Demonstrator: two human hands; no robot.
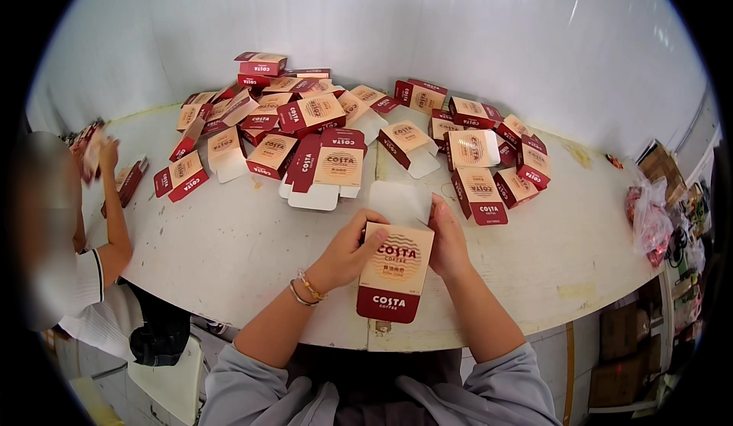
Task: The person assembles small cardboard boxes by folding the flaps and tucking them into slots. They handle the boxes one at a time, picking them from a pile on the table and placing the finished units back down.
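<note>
A small cream and dark red folding carton (395,262) is held upright over the table's near edge, its printed front turned up to me. At its far end the white flap (397,199) stands open. My left hand (350,252) grips the carton's left side, thumb across the front face. Against the right side lies my right hand (449,241), fingers curled beside the white flap. The carton hides part of the fingers. Just beyond my hands, a flattened carton (340,168) with white flaps rests on the table.
Many similar cartons are heaped along the back of the white table (229,273), such as a box (479,191) at right. On the left a co-worker's hand (107,155) handles a carton. Plastic bags (647,216) and brown cardboard boxes (620,333) stand at right.
</note>
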